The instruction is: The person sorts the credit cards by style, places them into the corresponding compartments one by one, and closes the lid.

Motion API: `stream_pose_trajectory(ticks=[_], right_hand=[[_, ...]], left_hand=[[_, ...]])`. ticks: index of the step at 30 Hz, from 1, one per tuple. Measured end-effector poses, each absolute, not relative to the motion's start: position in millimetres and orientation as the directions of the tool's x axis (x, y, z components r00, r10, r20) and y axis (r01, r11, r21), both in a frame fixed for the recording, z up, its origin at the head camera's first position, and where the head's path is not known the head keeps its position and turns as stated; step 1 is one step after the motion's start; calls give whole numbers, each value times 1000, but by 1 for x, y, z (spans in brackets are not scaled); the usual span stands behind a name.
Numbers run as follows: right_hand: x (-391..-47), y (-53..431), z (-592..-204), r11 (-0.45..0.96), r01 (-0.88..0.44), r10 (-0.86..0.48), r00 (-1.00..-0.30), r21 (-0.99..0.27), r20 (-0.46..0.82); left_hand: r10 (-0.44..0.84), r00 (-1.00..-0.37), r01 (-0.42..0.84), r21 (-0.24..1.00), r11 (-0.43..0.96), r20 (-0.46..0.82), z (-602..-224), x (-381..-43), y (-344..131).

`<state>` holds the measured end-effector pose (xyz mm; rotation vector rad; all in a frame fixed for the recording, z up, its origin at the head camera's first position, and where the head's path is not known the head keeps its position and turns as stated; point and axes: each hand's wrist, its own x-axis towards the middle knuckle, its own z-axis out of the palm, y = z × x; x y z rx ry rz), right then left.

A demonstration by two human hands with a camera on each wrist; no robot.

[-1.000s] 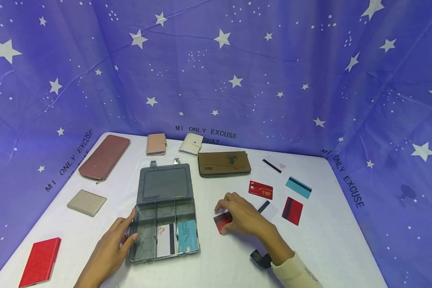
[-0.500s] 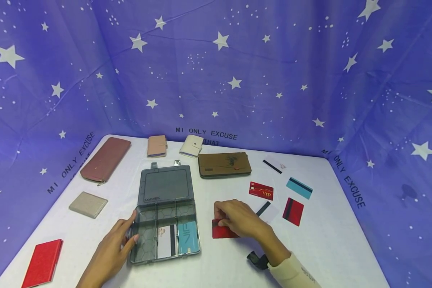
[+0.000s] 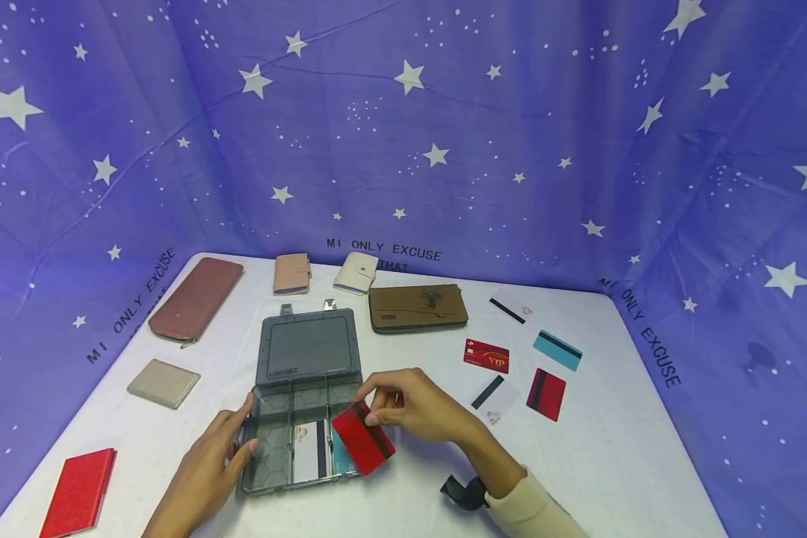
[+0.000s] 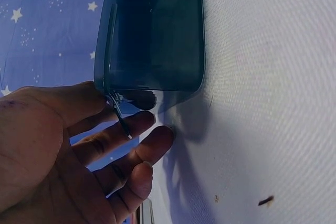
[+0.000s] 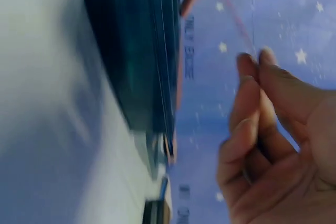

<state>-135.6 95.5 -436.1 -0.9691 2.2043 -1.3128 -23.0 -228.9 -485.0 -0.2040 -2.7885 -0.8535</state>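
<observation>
My right hand [image 3: 413, 409] pinches a red card [image 3: 365, 442] with a dark stripe between thumb and fingertips. The card is tilted and overlaps the right compartment of a grey see-through divided box [image 3: 270, 456]; in the right wrist view, the card [image 5: 233, 9] shows edge-on above the box wall [image 5: 131, 51]. Inside the box lie a white striped card [image 3: 307, 452] and a blue card [image 3: 341, 457], the latter partly covered by the red one. Resting against the box's left side, my left hand [image 3: 205, 467] has thumb and forefinger at the rim, its other fingers loosely bent.
Right of the box lie a red VIP card [image 3: 487, 356], a red striped card [image 3: 547, 394], a blue striped card [image 3: 558, 350] and two white ones. Behind stands a brown wallet [image 3: 418, 308]. A long maroon wallet [image 3: 198, 297], beige holder [image 3: 164, 383] and red booklet [image 3: 78, 491] lie left.
My right hand has picked up the red card from the table and carried it left over the box's right edge. The left hand has stayed at the box's side.
</observation>
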Motion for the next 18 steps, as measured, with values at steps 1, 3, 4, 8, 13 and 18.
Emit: stream_pose_trajectory(ticks=[1,3,4,8,13,18], right_hand=[[-134,89,-437,309,-345,-715,-699,-886,23],[-129,76,-438,285,-315,-676,-736,-905,43],[-127,69,-440,273,-307,-654,-754,-912,58],[-120,42,-448,196,-315,-581,-800,-929,149],[-113,15,-459,195,-482,-553,-774,-854,310],[-107,-7,-463,295,-618,-536,-739,-729,409]], left_hand=[[68,-967,195,534,822,247,-485,-23,-229],[69,-966,195,533,823,247,-485,-23,-229],[69,-966,196,534,823,249,-485,-23,-229],[74,-963,207,531,822,261,-486,-23,-230],[72,-966,199,537,820,247,-486,-23,-231],[54,-976,164,551,819,210,-486,-23,-231]])
